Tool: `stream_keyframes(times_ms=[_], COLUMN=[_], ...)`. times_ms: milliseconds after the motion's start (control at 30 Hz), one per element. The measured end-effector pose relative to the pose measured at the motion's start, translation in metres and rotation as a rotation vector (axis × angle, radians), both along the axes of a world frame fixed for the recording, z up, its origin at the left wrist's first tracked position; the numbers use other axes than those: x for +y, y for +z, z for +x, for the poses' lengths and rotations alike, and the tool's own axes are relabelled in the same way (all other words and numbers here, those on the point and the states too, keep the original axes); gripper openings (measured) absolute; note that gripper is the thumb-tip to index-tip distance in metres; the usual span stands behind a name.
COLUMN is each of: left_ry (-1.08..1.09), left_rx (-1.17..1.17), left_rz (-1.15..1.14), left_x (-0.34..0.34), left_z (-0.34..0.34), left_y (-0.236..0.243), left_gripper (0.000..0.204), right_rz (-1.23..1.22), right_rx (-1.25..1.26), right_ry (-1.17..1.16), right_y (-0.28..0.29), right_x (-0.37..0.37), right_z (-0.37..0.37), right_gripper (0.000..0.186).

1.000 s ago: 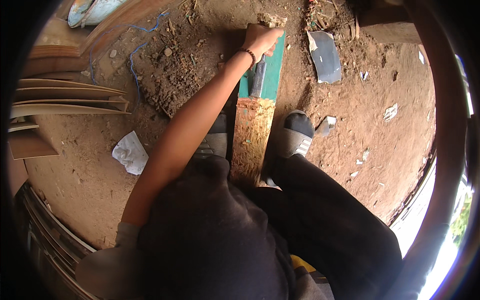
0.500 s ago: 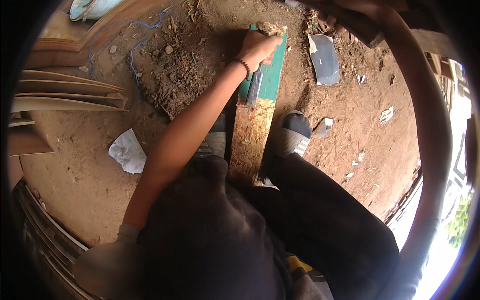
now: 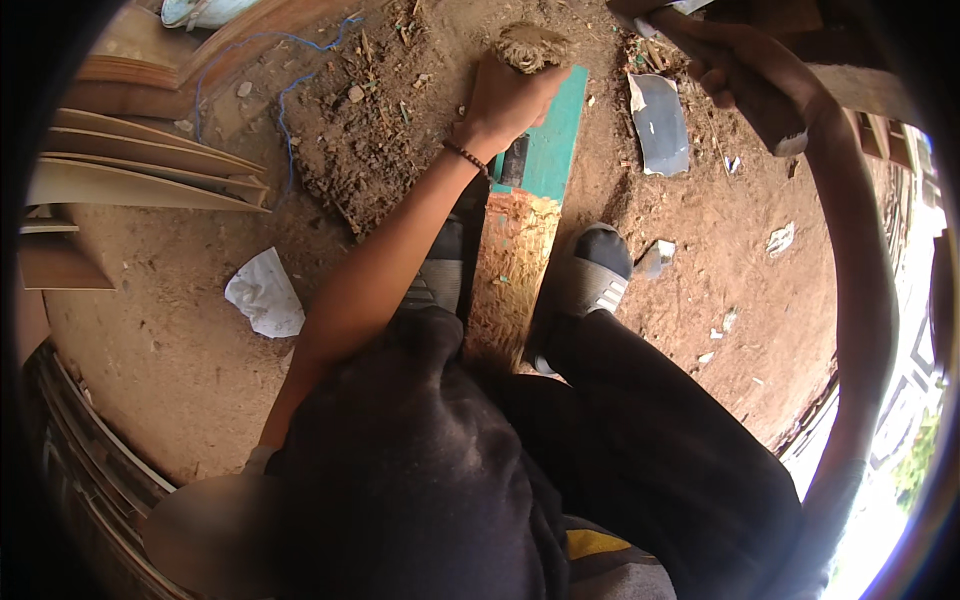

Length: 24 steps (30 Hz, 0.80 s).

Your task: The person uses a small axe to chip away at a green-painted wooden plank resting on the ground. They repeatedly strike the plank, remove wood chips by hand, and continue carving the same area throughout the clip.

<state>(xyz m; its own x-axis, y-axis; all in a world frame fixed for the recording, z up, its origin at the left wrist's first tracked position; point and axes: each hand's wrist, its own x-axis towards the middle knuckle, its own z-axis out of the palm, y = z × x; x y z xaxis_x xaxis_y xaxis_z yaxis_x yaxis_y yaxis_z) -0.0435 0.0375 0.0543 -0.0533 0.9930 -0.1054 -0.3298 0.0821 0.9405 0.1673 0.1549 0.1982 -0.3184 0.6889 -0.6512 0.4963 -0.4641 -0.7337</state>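
My left hand point(image 3: 512, 108) is wrapped round a chisel, its fingers closed. The frayed, mushroomed end of the chisel's wooden handle point(image 3: 533, 47) stands out above the fist, and the dark blade point(image 3: 514, 160) shows below it. That blade meets the green-painted part of a long wooden board point(image 3: 515, 265), close to where bare, chipped wood begins. At the upper right, my raised right hand point(image 3: 750, 75) grips a thick dark wooden bar, like a mallet point(image 3: 775, 122). Its far end reaches the picture's top edge, where its shape is hard to make out.
My shoes point(image 3: 598, 265) flank the board. Wood chips point(image 3: 370, 160) lie heaped on the dirt left of it, near blue string point(image 3: 285, 125) and stacked curved panels point(image 3: 150, 170). A grey sheet scrap point(image 3: 657, 125) and white crumpled paper point(image 3: 266, 295) lie on the ground.
My right hand and the wooden bar have come lower, further into view. The chisel stands more upright, with less of its blade showing. The whole view has shifted slightly.
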Motion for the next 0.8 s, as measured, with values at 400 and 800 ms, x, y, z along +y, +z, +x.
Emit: stream_keyframes(times_ms=[400, 800], left_ry=[0.084, -0.195], left_rx=[0.276, 0.140], left_rz=[0.155, 0.069], left_x=[0.005, -0.010], left_z=[0.006, 0.003], left_y=[-0.019, 0.000], left_gripper=[0.020, 0.024], right_rz=[0.112, 0.327], right_rx=[-0.067, -0.096], right_ry=[0.024, 0.228], right_y=[0.043, 0.141], right_x=[-0.052, -0.102], right_z=[-0.037, -0.085], right_gripper=[0.028, 0.020])
